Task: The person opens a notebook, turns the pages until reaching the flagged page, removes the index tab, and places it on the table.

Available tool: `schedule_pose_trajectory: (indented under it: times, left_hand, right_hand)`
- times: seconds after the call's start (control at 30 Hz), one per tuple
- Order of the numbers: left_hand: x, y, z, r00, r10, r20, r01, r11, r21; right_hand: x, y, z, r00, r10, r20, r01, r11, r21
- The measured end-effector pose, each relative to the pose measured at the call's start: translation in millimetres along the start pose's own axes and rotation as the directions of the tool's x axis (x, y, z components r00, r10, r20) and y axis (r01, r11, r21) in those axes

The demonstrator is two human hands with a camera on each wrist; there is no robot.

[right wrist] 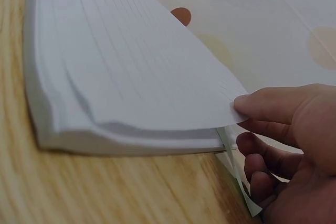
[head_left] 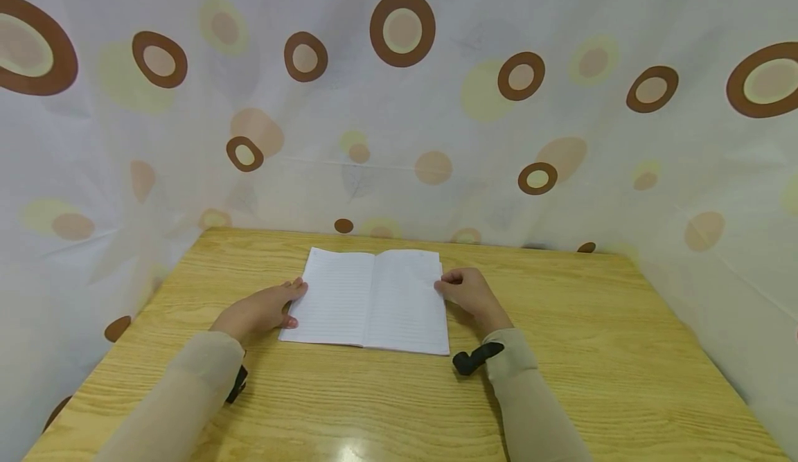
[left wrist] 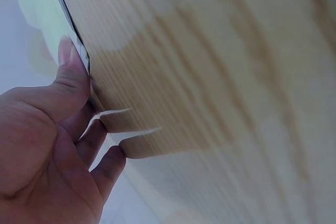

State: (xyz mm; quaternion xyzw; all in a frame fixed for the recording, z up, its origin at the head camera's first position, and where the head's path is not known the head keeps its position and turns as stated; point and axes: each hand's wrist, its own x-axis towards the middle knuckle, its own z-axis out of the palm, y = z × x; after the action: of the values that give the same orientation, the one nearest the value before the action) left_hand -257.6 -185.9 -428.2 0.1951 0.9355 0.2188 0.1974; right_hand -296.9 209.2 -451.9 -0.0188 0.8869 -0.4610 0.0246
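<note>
An open notebook (head_left: 339,296) with ruled white pages lies on the wooden table. At its left edge my left hand (head_left: 262,309) rests with spread fingers, fingertips and thumb touching the margin. The left wrist view shows the left hand (left wrist: 58,129) close up, its thumb along the notebook's edge. On the opposite side my right hand (head_left: 470,292) pinches the outer edge of the right-hand page (head_left: 408,296) between thumb and forefinger. In the right wrist view, that page (right wrist: 152,77) is lifted slightly at its corner above the stack below, with the other fingers of the right hand (right wrist: 294,135) curled beneath.
The wooden table (head_left: 592,351) reaches to a patterned curtain (head_left: 474,129) at the back and sides. Both wrists carry black straps (head_left: 476,359) over light sleeves.
</note>
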Motion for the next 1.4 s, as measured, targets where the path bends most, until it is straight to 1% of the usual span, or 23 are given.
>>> schedule_pose_trajectory:
  times: [0.1, 0.33, 0.5, 0.67, 0.83, 1.07, 1.2, 1.4]
  left_hand:
    - [-0.3, 0.0, -0.5, 1.0, 0.002, -0.002, -0.002, 1.0, 0.006]
    - [-0.4, 0.8, -1.4, 1.0, 0.011, 0.001, -0.011, 0.999, 0.031]
    - [-0.7, 1.4, -1.2, 1.0, -0.01, 0.005, 0.01, 1.0, 0.007]
    - [-1.1, 2.1, -0.6, 1.0, -0.009, 0.005, 0.009, 1.0, -0.003]
    - [-1.2, 1.0, -0.3, 1.0, 0.006, 0.001, -0.006, 1.0, 0.014]
    - [-0.8, -0.5, -0.3, 1.0, 0.023, -0.005, -0.023, 0.999, 0.034]
    - [-0.9, -0.3, 0.1, 0.999, 0.031, -0.006, -0.031, 0.999, 0.041]
    - [0.2, -1.0, 0.6, 1.0, 0.018, -0.005, -0.018, 1.0, 0.02]
  right_hand:
    - [1.1, 0, 0, 1.0, 0.006, -0.003, -0.006, 1.0, 0.018]
    - [3.5, 0, 0, 1.0, -0.01, -0.009, 0.01, 0.999, 0.036]
    - [2.1, -2, -1, 1.0, -0.028, -0.012, 0.029, 0.998, 0.057]
    - [1.1, -2, -2, 0.999, -0.05, -0.014, 0.051, 0.996, 0.078]
    - [0.3, -7, -1, 0.999, -0.029, -0.022, 0.031, 0.996, 0.086]
    - [-0.1, -11, 1, 0.998, 0.009, -0.058, -0.003, 0.995, 0.1]
    - [-0.3, -13, 2, 0.997, 0.007, -0.072, 0.001, 0.994, 0.107]
    - [-1.2, -17, 1, 0.997, -0.016, -0.081, 0.024, 0.995, 0.099]
